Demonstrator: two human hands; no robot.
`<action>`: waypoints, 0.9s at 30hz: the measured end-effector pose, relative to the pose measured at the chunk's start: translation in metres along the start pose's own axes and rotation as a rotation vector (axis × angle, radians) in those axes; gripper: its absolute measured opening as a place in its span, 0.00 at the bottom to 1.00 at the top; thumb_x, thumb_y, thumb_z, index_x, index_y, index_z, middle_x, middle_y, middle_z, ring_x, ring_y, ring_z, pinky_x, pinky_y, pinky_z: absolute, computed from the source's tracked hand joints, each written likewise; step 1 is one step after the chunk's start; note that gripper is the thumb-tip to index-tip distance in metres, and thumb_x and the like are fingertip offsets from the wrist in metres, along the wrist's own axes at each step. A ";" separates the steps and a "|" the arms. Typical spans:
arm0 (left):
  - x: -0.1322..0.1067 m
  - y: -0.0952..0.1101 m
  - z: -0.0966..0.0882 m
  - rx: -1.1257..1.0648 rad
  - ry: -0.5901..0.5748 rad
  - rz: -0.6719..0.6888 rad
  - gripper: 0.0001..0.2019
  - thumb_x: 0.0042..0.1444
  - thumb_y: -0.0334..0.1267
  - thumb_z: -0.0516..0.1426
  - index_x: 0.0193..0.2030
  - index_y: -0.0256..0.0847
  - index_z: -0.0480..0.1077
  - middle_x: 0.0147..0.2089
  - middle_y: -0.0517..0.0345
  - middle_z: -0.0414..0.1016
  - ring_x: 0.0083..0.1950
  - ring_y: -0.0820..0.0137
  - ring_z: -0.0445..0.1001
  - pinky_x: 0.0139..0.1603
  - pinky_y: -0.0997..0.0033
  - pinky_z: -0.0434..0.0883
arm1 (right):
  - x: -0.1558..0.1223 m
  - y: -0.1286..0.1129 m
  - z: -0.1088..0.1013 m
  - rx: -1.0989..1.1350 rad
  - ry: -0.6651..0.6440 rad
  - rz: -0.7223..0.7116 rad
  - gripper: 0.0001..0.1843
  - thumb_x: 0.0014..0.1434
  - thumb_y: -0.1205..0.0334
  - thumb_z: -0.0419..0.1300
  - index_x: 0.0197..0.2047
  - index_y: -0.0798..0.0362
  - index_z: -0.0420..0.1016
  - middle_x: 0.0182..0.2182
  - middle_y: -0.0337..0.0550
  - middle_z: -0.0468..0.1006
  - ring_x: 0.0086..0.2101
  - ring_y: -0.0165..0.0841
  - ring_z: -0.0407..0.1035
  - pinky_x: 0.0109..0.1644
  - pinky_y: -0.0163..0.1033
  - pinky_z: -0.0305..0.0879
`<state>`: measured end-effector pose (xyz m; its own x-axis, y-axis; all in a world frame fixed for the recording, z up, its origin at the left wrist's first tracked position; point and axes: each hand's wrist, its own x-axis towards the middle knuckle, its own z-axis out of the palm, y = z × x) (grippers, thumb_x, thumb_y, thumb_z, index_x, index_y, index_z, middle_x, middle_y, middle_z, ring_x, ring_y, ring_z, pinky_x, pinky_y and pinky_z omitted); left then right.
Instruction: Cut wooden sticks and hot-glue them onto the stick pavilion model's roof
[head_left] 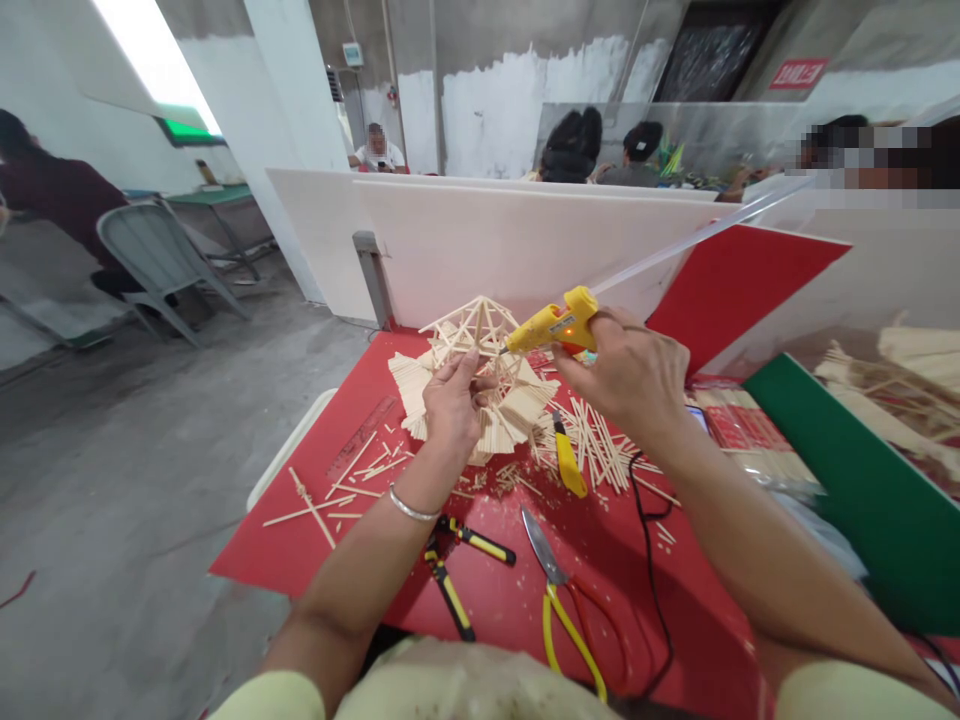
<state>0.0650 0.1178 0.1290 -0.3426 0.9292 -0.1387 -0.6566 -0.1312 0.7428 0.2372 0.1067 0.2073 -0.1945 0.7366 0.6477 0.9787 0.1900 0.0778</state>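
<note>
Gripping the stick model [480, 380], left hand [450, 405] sits beneath the glue gun [551, 325]

stick model [484, 385] on table [300, 560], behind pliers [448, 585] and scissors [546, 560], glue gun [553, 326] at its right, ruler [364, 440] left

Pale yellow sleeves [274, 695], silver bangle [411, 508] by left hand [452, 400].

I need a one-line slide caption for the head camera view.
The right hand aims a yellow glue gun at a wooden stick model held by the left hand over a red table.
</note>
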 end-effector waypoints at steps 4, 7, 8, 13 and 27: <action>0.001 -0.001 0.000 0.003 0.000 0.010 0.10 0.48 0.39 0.68 0.35 0.38 0.74 0.34 0.58 0.79 0.22 0.79 0.74 0.15 0.80 0.56 | 0.000 -0.001 0.000 0.008 0.006 0.003 0.22 0.60 0.46 0.54 0.46 0.54 0.74 0.36 0.49 0.79 0.28 0.36 0.69 0.29 0.40 0.39; 0.001 -0.002 0.000 0.013 0.002 0.014 0.11 0.48 0.40 0.68 0.35 0.39 0.74 0.35 0.58 0.80 0.22 0.79 0.73 0.16 0.80 0.56 | -0.001 -0.002 0.001 0.014 0.005 -0.003 0.21 0.60 0.47 0.54 0.46 0.54 0.74 0.36 0.49 0.80 0.28 0.35 0.68 0.29 0.40 0.39; 0.001 -0.002 0.000 0.013 -0.001 0.017 0.11 0.47 0.40 0.68 0.35 0.38 0.74 0.36 0.57 0.80 0.22 0.79 0.73 0.16 0.80 0.56 | -0.001 -0.002 0.001 0.011 0.005 -0.005 0.21 0.60 0.47 0.54 0.46 0.54 0.74 0.36 0.49 0.80 0.27 0.35 0.68 0.29 0.40 0.39; 0.001 -0.002 -0.001 0.016 -0.004 0.025 0.13 0.46 0.41 0.69 0.36 0.38 0.74 0.36 0.57 0.80 0.22 0.79 0.73 0.16 0.80 0.57 | -0.002 -0.002 0.003 -0.009 0.011 -0.009 0.21 0.60 0.48 0.54 0.46 0.55 0.74 0.35 0.49 0.79 0.27 0.35 0.67 0.29 0.40 0.39; 0.001 -0.002 0.000 0.013 -0.011 0.026 0.11 0.47 0.40 0.68 0.36 0.38 0.74 0.36 0.57 0.80 0.22 0.79 0.74 0.16 0.81 0.57 | -0.004 -0.002 0.004 0.052 0.044 -0.059 0.19 0.63 0.51 0.52 0.48 0.56 0.74 0.37 0.48 0.78 0.30 0.35 0.68 0.30 0.40 0.45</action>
<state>0.0660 0.1189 0.1271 -0.3520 0.9293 -0.1120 -0.6385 -0.1509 0.7546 0.2361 0.1061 0.2020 -0.2476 0.6941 0.6759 0.9606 0.2666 0.0781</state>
